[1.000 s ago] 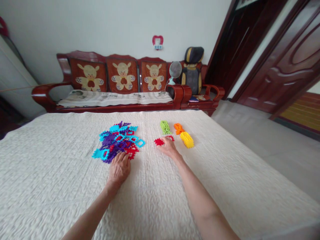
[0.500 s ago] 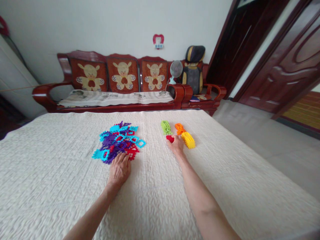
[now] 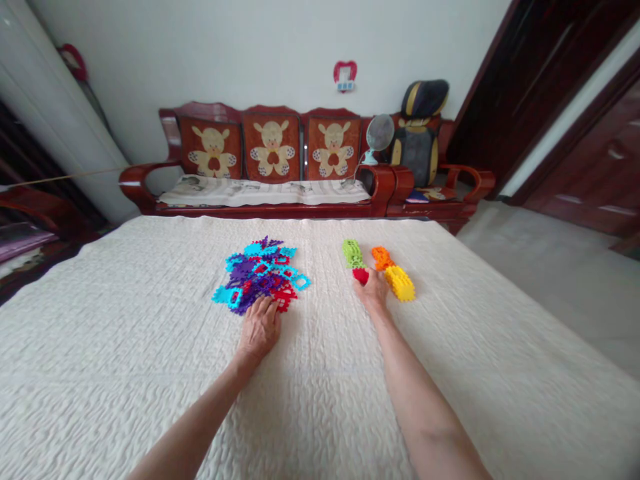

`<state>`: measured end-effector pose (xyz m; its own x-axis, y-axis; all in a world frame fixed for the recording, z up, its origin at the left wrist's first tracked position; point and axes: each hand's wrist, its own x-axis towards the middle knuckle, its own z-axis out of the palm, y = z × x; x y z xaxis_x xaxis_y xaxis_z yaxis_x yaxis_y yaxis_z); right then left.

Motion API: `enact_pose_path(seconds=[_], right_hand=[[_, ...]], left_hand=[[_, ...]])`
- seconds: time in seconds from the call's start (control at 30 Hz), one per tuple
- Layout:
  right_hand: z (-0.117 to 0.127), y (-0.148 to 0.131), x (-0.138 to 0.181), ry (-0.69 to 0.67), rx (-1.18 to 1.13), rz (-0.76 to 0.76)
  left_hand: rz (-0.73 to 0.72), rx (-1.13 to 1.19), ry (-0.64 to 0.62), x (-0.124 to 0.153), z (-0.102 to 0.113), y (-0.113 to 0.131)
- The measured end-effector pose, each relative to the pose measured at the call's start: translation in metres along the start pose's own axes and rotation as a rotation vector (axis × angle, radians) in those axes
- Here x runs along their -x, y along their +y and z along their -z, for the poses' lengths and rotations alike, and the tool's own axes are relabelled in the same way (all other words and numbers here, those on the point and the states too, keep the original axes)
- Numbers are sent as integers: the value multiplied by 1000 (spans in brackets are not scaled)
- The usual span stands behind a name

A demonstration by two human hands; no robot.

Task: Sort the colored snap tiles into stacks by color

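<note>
My left hand rests at the near edge of a mixed pile of flat toothed plastic building pieces. Purple pieces, light blue pieces and red pieces overlap there, and its fingers lie stretched over the edge, touching some. On the right, my right hand is closed on red building pieces, partly covered by the fingers. Just beyond it is a row of green pieces. To its right lie an orange group and a yellow row.
A cream quilted cover lies under everything. Past its far edge stands a wooden sofa with bear cushions. A small fan and a chair with a massage cushion stand at the back right.
The camera view has turned left, so the whole scene sits further right. Both hands stay at nearly the same places beside the pieces, the right one still on the red pieces.
</note>
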<state>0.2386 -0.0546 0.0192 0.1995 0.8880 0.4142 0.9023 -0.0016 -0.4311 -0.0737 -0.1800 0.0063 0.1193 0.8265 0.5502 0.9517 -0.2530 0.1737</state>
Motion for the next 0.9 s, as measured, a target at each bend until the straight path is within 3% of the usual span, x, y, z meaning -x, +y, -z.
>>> enact_pose_path(seconds=[0.2,0.3,0.4,0.5,0.67,0.9], right_hand=[[6,-8,5,64,-96,60],[5,-31,19,-33,-226,289],[0,-69,43,-232,-361,584],[-6,-107,67,-333,-398,771],[-7,-143,87,-387,-271,819],[-6,-132,93,-356,-274,833]], left_hand=[[19,-6,7,-1,4,3],[42,-27,10,0,5,4],[62,-22,30,0,4,4],[72,7,57,1,2,2],[86,6,53,-1,2,2],[94,39,15,-2,4,2]])
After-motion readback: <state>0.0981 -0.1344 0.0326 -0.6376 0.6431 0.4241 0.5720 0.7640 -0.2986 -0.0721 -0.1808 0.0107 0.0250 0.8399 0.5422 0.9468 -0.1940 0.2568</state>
